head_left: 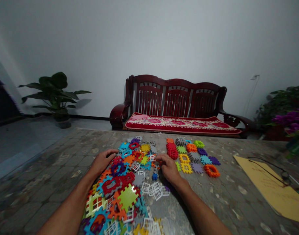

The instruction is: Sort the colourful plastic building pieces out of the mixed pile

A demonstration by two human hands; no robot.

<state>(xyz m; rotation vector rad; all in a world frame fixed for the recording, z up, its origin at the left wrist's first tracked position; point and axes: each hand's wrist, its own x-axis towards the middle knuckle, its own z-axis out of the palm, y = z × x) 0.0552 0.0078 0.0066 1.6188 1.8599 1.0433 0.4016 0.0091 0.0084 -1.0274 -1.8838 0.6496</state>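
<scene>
A loose heap of colourful plastic interlocking tiles (122, 182) covers the middle of the stone-patterned table (54, 173). My left hand (102, 161) lies palm down on the heap's left edge, fingers curled over tiles near a red one. My right hand (167, 167) rests at the heap's right side, fingers bent and pinching among small pieces; what it grips is too small to name. To the right of that hand, sorted tiles (193, 156) lie flat in rows: red, orange, green, yellow, purple, grey. White window-shaped pieces (154, 189) lie near my right wrist.
A yellow envelope (272, 186) with a black cable (269, 168) lies on the table at the right. Beyond the table stands a dark wooden bench (174, 98) with a red cushion. Potted plants (55, 93) stand left; purple flowers (291, 117) stand right.
</scene>
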